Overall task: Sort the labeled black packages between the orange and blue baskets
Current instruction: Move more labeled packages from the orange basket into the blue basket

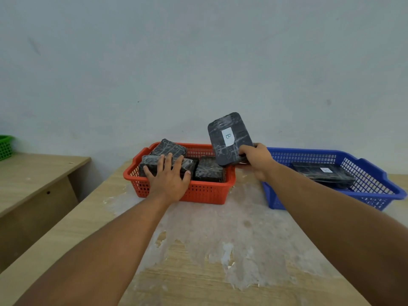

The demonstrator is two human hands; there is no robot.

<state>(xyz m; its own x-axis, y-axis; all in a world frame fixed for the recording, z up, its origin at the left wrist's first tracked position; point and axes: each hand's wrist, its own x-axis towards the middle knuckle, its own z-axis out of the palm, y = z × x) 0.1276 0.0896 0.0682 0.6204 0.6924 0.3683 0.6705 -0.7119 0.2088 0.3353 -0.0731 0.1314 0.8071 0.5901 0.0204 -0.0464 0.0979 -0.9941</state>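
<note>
- A green basket [5, 147] is seen at the far left edge, on a separate desk [33, 173].
- The left hand [169, 177] is laid flat, fingers [168, 161] spread, on a black package [167, 165] in the orange basket [207, 193]; nothing is gripped.
- More packages [209, 172] are packed just right of those fingertips.
- The right hand [257, 159] is closed on a tilted package labelled "B" [229, 138], raised between the baskets.
- In the blue basket [375, 188], right of that hand, a flat package [324, 174] lies; its label probably cannot be read.
</note>
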